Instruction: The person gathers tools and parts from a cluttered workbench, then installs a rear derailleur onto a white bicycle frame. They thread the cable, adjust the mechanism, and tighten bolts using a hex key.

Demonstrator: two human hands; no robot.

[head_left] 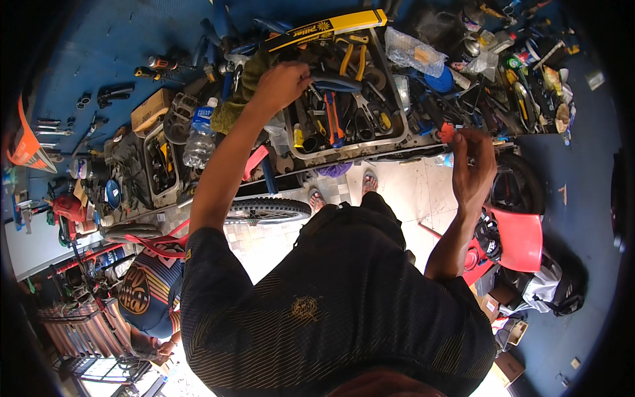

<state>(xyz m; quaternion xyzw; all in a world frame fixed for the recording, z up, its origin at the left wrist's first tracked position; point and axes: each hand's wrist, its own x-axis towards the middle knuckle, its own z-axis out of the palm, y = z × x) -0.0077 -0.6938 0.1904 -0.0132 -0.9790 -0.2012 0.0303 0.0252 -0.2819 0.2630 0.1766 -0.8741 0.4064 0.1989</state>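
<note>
The tool tray (397,135), a long pale bin crammed with pliers, cutters and other hand tools, sat on the cluttered table (463,99) straight ahead of the person, and it serves here as the landmark. Just left of the tray lay a dark tyre-like heap and a smaller grey tray (161,165) of parts, both resting on the same table. Below the tray, nearer the person, a bicycle wheel (268,210) with a knobby tyre stood over the pale tiled floor (403,198). To the lower right of the tray a red plastic chair (522,238) stood against the blue wall. Along the tray's far edge ran a yellow and black strip-shaped package (327,28). Left of the tray, close to its corner, a clear water bottle (200,135) with a blue cap stood upright. Inside the tray, orange-handled pliers (333,119) lay among the other tools.

The left hand (283,83) reached over the tray's left end, its fingers curled down among the tools; what they gripped, if anything, I cannot tell. The right hand (475,162) was raised just off the tray's right end, fingers pinched on a small red piece (447,132) at the table's edge.
</note>
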